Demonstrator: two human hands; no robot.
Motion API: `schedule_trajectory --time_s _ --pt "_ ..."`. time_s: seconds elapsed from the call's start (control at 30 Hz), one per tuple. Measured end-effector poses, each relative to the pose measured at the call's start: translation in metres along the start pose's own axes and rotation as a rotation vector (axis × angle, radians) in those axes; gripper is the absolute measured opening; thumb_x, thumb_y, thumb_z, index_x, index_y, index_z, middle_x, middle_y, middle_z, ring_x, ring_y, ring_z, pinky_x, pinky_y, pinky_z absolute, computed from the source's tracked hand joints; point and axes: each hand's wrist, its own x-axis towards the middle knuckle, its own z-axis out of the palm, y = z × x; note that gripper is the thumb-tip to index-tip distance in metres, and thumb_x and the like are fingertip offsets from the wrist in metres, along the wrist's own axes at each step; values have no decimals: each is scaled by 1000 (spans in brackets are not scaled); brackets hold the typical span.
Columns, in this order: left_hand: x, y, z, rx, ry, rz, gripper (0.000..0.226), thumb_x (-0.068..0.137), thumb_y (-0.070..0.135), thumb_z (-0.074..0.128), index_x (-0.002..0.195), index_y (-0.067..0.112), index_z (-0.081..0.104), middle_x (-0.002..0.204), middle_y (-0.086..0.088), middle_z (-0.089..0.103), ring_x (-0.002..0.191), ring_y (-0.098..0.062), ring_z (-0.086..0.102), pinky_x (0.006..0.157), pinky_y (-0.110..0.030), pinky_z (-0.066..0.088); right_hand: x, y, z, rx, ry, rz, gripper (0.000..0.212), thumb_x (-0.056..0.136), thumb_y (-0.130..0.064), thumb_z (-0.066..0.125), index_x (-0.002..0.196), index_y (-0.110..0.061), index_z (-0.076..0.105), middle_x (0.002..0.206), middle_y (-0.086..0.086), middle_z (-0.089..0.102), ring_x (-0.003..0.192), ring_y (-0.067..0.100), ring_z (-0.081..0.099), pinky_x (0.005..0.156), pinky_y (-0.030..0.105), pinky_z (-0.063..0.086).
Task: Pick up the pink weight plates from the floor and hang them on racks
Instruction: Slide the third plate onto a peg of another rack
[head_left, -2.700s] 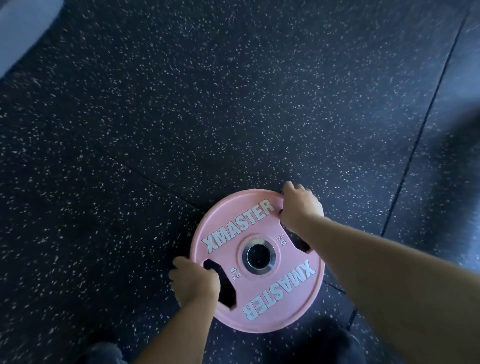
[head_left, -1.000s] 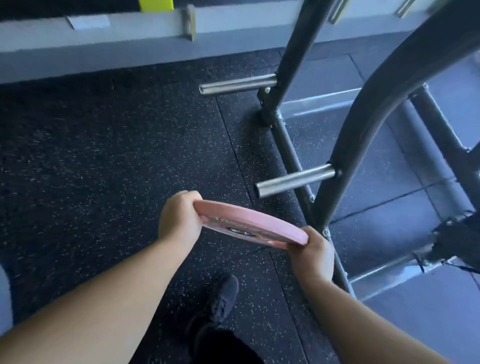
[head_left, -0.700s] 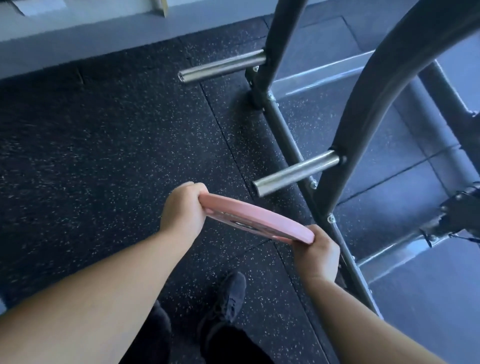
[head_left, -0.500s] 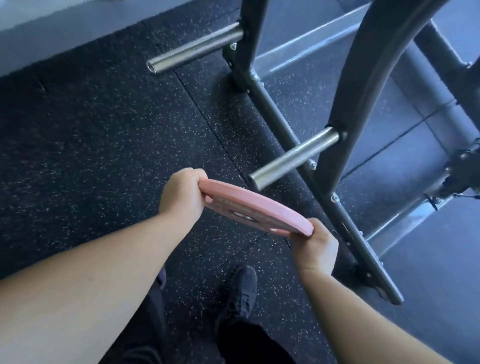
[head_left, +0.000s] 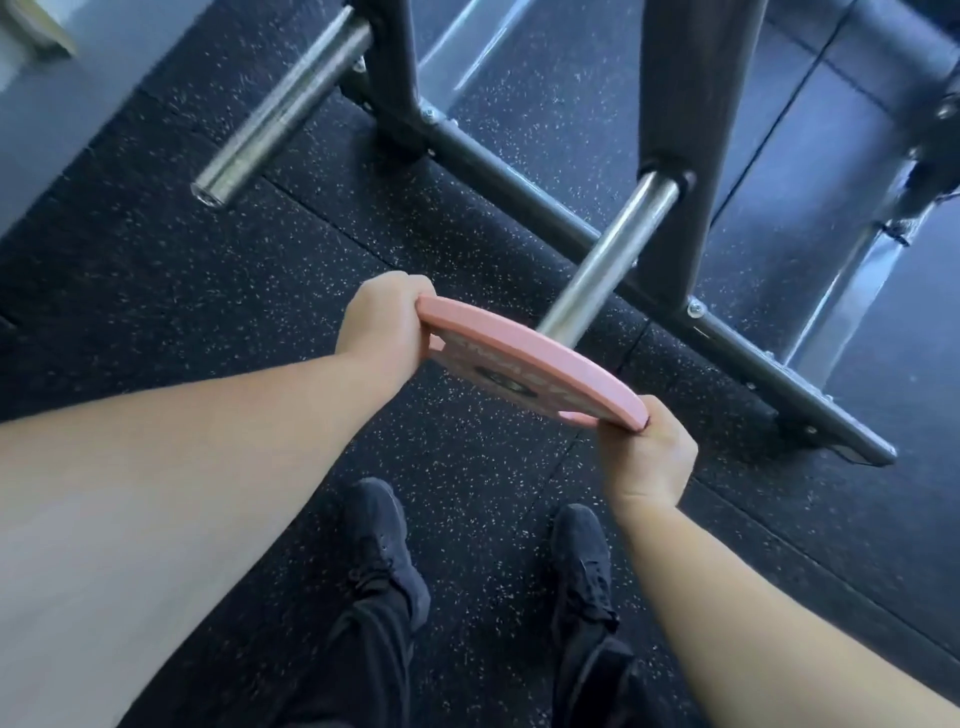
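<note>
Both arms reach forward and down, forearms bare. The left hand (head_left: 384, 317) is curled over the far left rim of the pink weight plate (head_left: 540, 366), knuckles up, fingers wrapped around the edge. The right hand (head_left: 647, 457) grips the near right rim from below and the side, thumb pressed against the edge. Between the two hands the plate is held off the floor, tilted so that its rim faces the camera and its lettered face with the metal-ringed centre hole shows only as a narrow sliver underneath.

Just beyond the plate's upper rim, a steel peg (head_left: 608, 260) sticks out toward the person from a dark upright of the rack (head_left: 680, 156); the peg's free end is hidden behind the plate, so whether they touch cannot be told. A second peg (head_left: 280, 109) juts out further left, well apart and bare.

The floor (head_left: 156, 260) is black rubber matting flecked with white, laid in tiles with visible seams. The rack's grey base bar runs diagonally across it. Two black shoes (head_left: 387, 545) and dark trouser legs stand below the hands.
</note>
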Motion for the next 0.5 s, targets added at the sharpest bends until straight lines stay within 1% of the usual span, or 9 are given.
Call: schedule_trajectory --time_s 0.03,0.07,0.13,0.2,0.3,0.33,0.4,0.5 --pt "3 -1 2 37 -40 40 13 77 7 51 66 9 58 68 -2 54 65 -24 44 53 -28 35 -1 1 3 3 15 23 11 77 -16 65 72 -25 65 65 -2 61 65 20 54 57 29 37" --pt "5 -2 2 47 -36 62 15 76 5 50 65 10 59 69 -2 55 65 -25 45 54 -28 35 -1 1 4 9 28 50 11 77 -16 64 72 -26 65 66 -2 62 65 20 55 57 30 40" --pt "10 -1 3 67 -24 89 17 72 3 47 67 10 61 74 -1 60 66 -26 52 58 -31 40 -3 1 3 31 56 88 13 77 -16 63 73 -27 66 68 -2 65 67 21 58 60 32 46" --pt "7 -1 6 126 -51 138 20 71 1 45 68 12 63 75 0 61 69 -26 56 58 -30 42 -5 -2 -1 49 70 106 14 76 -14 62 74 -27 67 70 -4 66 67 21 59 61 34 49" --pt "8 7 4 109 -69 103 17 71 4 46 66 11 61 73 1 59 67 -24 50 58 -31 38 -10 -6 -9 54 84 130 16 76 -13 63 74 -28 67 70 -6 66 66 19 58 58 30 44" --pt "9 10 3 116 -72 114 18 71 3 47 66 12 61 73 2 59 67 -24 50 59 -31 39 -11 -8 -12 55 90 137 17 77 -12 63 73 -28 67 69 -6 65 66 18 58 57 28 42" --pt "7 15 3 201 -89 196 21 71 0 47 68 14 63 76 2 61 68 -23 53 59 -31 41 -14 -9 -18 73 103 155 18 77 -10 64 74 -28 67 69 -6 65 66 18 57 57 28 40" --pt "5 19 4 223 -94 233 23 73 -1 45 68 15 62 75 2 59 68 -22 51 59 -30 38 -16 -9 -25 96 101 180 20 77 -10 66 74 -30 67 70 -6 65 66 18 57 56 27 40"
